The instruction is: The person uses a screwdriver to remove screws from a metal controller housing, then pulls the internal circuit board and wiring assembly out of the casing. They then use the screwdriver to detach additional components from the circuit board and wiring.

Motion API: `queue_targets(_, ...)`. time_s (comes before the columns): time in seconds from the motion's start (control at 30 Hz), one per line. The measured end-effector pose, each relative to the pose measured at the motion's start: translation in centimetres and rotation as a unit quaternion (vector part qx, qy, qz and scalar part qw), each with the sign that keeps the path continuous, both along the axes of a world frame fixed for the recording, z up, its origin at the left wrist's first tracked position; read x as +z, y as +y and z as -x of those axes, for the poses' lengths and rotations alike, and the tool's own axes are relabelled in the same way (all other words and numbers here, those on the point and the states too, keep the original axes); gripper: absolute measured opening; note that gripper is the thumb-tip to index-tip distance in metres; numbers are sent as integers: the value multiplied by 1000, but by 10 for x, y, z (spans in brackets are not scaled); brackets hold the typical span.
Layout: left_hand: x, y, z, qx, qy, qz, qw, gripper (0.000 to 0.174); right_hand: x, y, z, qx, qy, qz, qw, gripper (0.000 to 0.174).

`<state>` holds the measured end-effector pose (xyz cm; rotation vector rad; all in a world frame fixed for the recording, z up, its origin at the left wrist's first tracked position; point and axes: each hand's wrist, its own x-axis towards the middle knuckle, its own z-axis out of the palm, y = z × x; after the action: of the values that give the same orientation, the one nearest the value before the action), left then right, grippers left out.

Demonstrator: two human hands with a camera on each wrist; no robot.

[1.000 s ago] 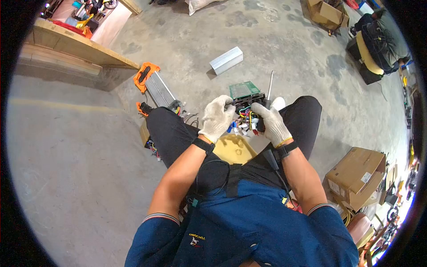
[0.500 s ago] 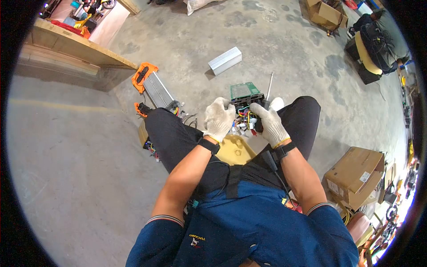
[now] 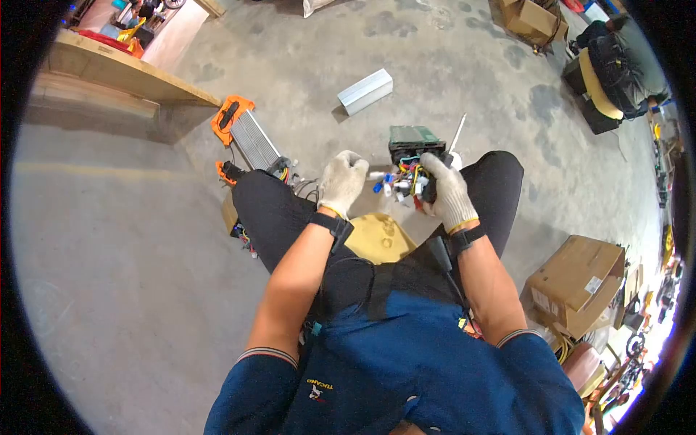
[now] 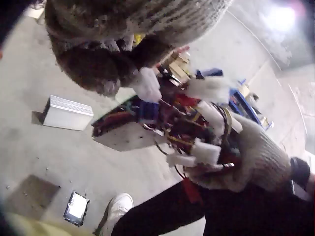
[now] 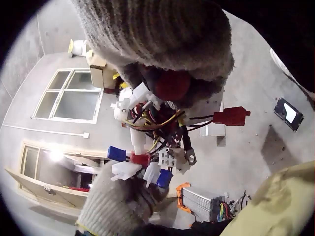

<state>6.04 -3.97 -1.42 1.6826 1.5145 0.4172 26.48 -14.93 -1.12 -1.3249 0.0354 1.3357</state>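
In the head view, the gloved right hand (image 3: 451, 196) grips a black-cased unit with a green circuit board (image 3: 415, 134) and a bundle of coloured wires (image 3: 417, 181). A slim metal shaft (image 3: 458, 133) juts forward beside that hand; its handle is mostly hidden. The gloved left hand (image 3: 343, 183) has curled fingers at the bundle's left, at a white connector (image 3: 375, 176). In the left wrist view its fingertips meet a white connector (image 4: 148, 85), blurred, above a blue one (image 4: 148, 111). A red connector (image 5: 231, 116) hangs out in the right wrist view.
A silver metal box (image 3: 365, 92) lies on the floor ahead. Finned unit with orange ends (image 3: 254, 141) lies beyond the left knee. Yellow surface (image 3: 377, 239) between the legs. Cardboard box (image 3: 578, 286) at right; wooden-edged partition (image 3: 138, 72) at left.
The right hand has carried the wired unit a little to the right, and its board looks more tilted. The left hand has moved slightly left, widening the gap between the hands.
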Motion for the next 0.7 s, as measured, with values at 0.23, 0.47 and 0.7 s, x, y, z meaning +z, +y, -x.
queue_targets(0.23,-52,18,15,-71,33,121,990,33,9,0,-12,-102,18,34,994,26)
queue_targets(0.47,-42,12,3,-36,-3,162,986,32,-4,0,-21,-125,49,22,991,25)
queue_targets(0.7,-42,14,8,-6,-65,223,973,32,-7,-2,-23,-96,56,4,994,27)
